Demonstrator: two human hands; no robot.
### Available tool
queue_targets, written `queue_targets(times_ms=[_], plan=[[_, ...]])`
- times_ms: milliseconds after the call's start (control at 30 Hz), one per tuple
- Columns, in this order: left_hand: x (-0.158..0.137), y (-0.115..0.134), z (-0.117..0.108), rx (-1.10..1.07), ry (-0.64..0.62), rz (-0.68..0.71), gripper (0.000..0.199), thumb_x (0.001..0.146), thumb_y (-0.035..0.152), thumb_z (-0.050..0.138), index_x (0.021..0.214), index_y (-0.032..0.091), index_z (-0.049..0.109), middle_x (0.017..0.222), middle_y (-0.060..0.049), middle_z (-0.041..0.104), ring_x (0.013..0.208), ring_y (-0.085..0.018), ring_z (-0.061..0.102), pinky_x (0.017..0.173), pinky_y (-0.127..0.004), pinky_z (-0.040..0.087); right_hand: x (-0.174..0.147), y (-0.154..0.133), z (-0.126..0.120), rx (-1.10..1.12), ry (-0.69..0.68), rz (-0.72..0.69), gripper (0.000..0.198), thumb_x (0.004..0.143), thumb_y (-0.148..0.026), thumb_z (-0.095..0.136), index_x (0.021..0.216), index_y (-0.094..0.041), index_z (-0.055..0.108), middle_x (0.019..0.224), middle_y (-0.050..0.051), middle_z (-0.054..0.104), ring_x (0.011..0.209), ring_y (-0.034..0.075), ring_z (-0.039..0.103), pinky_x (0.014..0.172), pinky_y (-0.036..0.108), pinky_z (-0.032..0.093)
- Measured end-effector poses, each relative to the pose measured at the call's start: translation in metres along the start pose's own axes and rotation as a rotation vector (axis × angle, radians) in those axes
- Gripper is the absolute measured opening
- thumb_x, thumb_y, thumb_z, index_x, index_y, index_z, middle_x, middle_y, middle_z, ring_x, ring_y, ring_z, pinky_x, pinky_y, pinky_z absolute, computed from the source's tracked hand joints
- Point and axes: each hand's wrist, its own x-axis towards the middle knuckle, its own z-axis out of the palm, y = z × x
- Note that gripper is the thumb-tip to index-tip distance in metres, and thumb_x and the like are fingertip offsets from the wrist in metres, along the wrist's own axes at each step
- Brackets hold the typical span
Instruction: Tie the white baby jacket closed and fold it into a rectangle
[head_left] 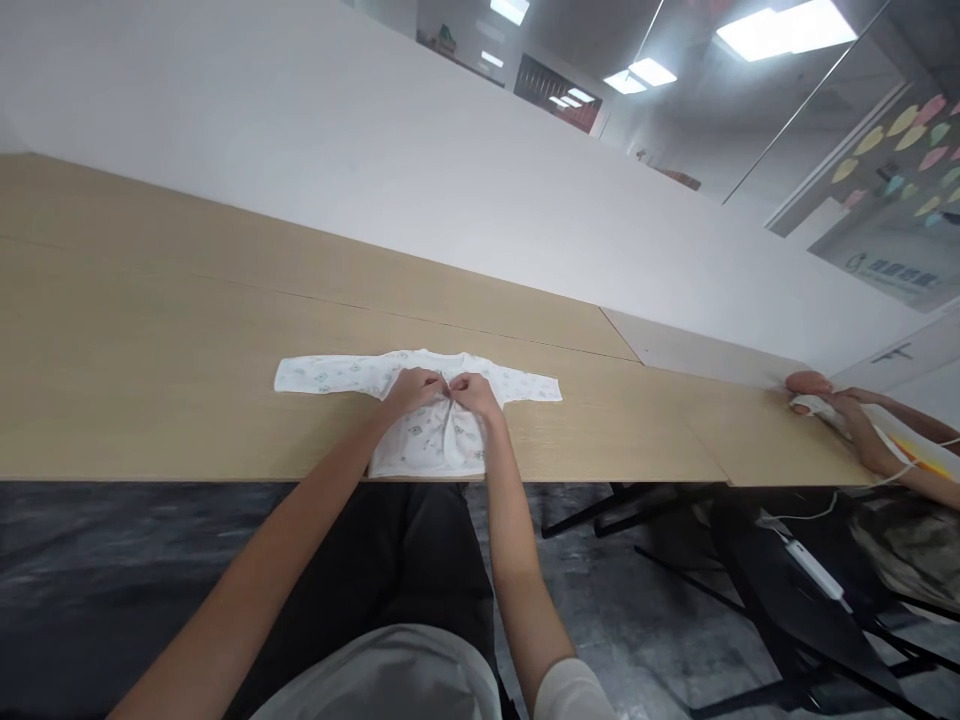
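Observation:
A small white baby shirt [420, 445] with a faint print lies spread on the wooden table, its two long sleeves stretched out to the sides. The lower hem reaches the table's front edge. My left hand [414, 388] pinches the cloth at the front opening, just below the neckline. Close beside it, my right hand [474, 392] pinches the other side of the same opening, with the fingertips of both hands almost meeting. Folds run down the cloth from that spot. Whether a snap or button sits between the fingers is too small to tell.
The long wooden table [172, 330] runs along a white wall [337, 160] with glass panels above. At the far right, another person's hands [847, 405] hold a doll-like figure in white cloth. A black chair [795, 590] with a white power strip [814, 568] stands below.

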Motion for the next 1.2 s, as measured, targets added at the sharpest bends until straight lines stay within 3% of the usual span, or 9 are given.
queue_targets(times_ms=[133,233,367,533,867,1200], plan=[[0.0,0.002,-0.002,0.091,-0.112,0.045,0.029,0.08,0.034,0.054,0.084,0.017,0.077,0.068,-0.003,0.067,0.065,-0.016,0.053,0.069,-0.029,0.039,0.0,0.003,-0.006,0.222,-0.03,0.142,0.008,0.07,-0.015,0.069,0.076,-0.016,0.063,0.06,-0.005,0.058,0.048,0.007,0.049,0.047,0.018,0.04],[0.002,0.001,-0.002,0.113,-0.126,0.036,0.027,0.074,0.039,0.06,0.082,0.02,0.077,0.066,-0.003,0.064,0.062,-0.016,0.053,0.066,-0.029,0.04,0.0,0.004,-0.006,0.275,0.015,0.152,0.014,0.066,-0.007,0.065,0.077,-0.016,0.064,0.061,-0.005,0.061,0.05,0.007,0.052,0.046,0.016,0.041],[0.003,-0.002,0.001,0.032,-0.095,0.028,0.027,0.071,0.041,0.058,0.077,0.02,0.074,0.069,-0.003,0.066,0.063,-0.017,0.055,0.063,-0.028,0.042,-0.002,0.002,-0.007,0.283,0.031,0.136,0.017,0.066,-0.005,0.062,0.079,-0.015,0.067,0.055,-0.006,0.059,0.045,0.006,0.05,0.044,0.015,0.04],[0.002,-0.004,0.003,-0.139,-0.099,-0.009,0.032,0.072,0.042,0.055,0.083,0.019,0.074,0.077,-0.005,0.072,0.073,-0.019,0.063,0.068,-0.028,0.047,-0.004,-0.001,-0.007,0.38,0.024,0.192,0.017,0.067,-0.007,0.062,0.081,-0.015,0.066,0.055,-0.005,0.062,0.049,0.009,0.058,0.05,0.018,0.049],[0.002,-0.001,0.001,-0.11,-0.095,0.017,0.036,0.079,0.045,0.048,0.079,0.018,0.072,0.075,-0.004,0.071,0.069,-0.018,0.062,0.064,-0.027,0.046,-0.002,-0.001,-0.004,0.479,0.008,0.146,0.02,0.067,-0.007,0.063,0.086,-0.015,0.064,0.056,-0.005,0.061,0.05,0.009,0.06,0.052,0.019,0.052],[0.001,0.0,-0.002,-0.147,-0.104,-0.001,0.033,0.073,0.042,0.051,0.079,0.019,0.073,0.082,-0.005,0.075,0.078,-0.021,0.065,0.071,-0.03,0.05,0.001,0.006,0.003,0.391,-0.008,0.103,0.025,0.063,-0.006,0.064,0.086,-0.016,0.066,0.059,-0.006,0.062,0.05,0.007,0.056,0.05,0.016,0.048]])
